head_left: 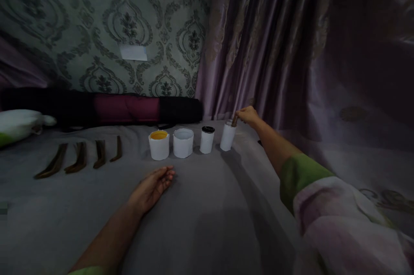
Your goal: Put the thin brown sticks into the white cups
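Left hand (152, 188) unburdened, right hand (248, 115) pinching a brown strip (234, 119) at the end can's (228, 135) mouth.

Nearest, at 11 o'clock, the left fingers curl loosely, close together, holding nothing, perhaps kept low to leave the row unblocked. At 10 o'clock, four bent brown pieces (76, 160) lie spaced apart on the grey sheet (194, 197), probably so each lifts singly. Around 11 to 12 stand a yellow-filled tub (159, 149), a pale-lined tub (183, 147) and a dark-topped can (206, 142), seemingly lined up for reach. Toward 1, the right fingertips close narrowly on the strip's upper part, likely keeping clear of the rim; how deep its lower end sits, I cannot tell. Beyond, a black-and-maroon roll (127, 108) lies along the wall (164, 33).
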A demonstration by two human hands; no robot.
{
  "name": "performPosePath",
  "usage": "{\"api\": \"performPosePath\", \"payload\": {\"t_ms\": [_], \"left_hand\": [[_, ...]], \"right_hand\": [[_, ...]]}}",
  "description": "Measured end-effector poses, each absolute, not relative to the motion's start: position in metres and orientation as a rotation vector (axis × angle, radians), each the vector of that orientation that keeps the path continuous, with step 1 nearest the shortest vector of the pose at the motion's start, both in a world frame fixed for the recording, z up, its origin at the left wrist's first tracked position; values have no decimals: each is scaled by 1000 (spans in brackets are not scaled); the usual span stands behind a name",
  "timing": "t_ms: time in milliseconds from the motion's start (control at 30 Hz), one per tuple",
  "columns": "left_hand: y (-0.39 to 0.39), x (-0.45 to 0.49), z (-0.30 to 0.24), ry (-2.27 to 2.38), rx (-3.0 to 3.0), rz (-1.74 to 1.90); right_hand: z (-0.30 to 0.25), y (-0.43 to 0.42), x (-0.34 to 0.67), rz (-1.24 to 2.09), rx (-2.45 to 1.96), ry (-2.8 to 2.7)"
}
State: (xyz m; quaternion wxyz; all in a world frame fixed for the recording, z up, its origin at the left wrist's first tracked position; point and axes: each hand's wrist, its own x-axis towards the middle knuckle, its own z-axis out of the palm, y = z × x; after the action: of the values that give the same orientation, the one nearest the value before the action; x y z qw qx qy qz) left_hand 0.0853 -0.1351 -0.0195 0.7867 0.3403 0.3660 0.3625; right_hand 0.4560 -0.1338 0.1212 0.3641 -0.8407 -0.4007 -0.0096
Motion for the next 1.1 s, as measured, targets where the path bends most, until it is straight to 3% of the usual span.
{"api": "performPosePath", "payload": {"t_ms": [400,1100], "left_hand": [[-135,86,-19,790,728,776],[-140,86,-13,806,716,783]], "right_hand": [[122,-131,459,-151,-2195,-995],[120,-133,448,-11,-2227,-859]]}}
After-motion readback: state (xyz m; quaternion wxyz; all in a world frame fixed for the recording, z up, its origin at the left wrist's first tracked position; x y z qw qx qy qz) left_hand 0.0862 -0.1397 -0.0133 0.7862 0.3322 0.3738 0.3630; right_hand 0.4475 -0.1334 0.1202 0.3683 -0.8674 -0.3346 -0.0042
